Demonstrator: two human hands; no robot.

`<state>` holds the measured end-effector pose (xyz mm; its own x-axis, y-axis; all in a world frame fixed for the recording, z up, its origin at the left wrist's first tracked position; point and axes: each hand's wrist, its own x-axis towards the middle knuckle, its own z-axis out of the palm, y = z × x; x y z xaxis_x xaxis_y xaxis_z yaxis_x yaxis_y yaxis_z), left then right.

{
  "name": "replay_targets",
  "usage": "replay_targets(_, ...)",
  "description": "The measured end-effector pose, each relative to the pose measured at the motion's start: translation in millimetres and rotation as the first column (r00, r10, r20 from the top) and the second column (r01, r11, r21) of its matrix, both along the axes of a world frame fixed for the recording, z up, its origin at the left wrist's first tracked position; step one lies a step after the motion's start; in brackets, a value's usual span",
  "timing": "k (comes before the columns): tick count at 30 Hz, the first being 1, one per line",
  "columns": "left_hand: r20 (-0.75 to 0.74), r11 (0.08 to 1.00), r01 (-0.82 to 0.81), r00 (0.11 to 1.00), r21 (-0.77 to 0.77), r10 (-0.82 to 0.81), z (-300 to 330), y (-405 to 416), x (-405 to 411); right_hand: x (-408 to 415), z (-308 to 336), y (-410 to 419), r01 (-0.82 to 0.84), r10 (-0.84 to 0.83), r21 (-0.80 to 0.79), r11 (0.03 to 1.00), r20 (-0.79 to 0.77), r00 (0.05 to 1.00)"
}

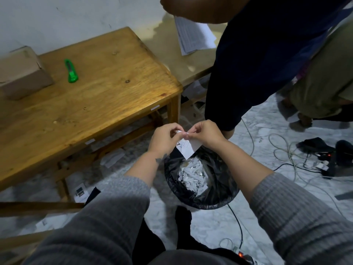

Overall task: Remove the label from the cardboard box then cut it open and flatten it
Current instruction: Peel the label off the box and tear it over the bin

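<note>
Both hands meet over the bin: the left hand [165, 138] and the right hand [203, 133] each pinch the top edge of a white label [189, 146] between thumb and fingertips, so that the sheet hangs below them, one corner pointing down into the black-lined waste bin [198, 199], which already holds a heap of white paper scraps. The label is thus off the box, and by the look of the grip it is about to be torn or dropped in; that is a judgement only. The cardboard box [23, 73] sits closed on the far left of the wooden desk [114, 88], well apart from the hands, up and to the left of them, so the left hand is the nearer one for the reach back. Its long axis runs roughly from the near left toward the far right. The green utility knife [71, 71] lies just to the right of the box, not touching it, its length pointing away from the viewer. A second person stands at the far right, and cables trail over the marble floor there.
</note>
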<state>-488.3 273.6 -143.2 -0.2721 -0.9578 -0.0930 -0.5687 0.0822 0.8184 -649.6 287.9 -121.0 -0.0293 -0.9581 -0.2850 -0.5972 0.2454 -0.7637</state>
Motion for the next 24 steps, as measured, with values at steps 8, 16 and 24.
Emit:
replay_targets(8, 0.236, 0.996, -0.01, 0.971, -0.092, 0.032, 6.5, 4.9, 7.1, 11.7, -4.8, -13.8, -0.169, 0.159, -0.04, 0.985, -0.172, 0.972)
replay_targets(16, -0.053, 0.924, -0.317, 0.941, 0.212, 0.335, 10.7, 7.1, 14.6, 38.4, -3.3, -12.7, -0.339, 0.265, -0.266, 0.902, -0.276, 0.924)
replay_targets(24, -0.161, 0.798, -0.48, 0.811, 0.366, 0.562, 14.8, 26.3, 40.8, 73.1, -2.1, 0.5, -0.418, 0.319, -0.413, 0.809, -0.288, 0.903)
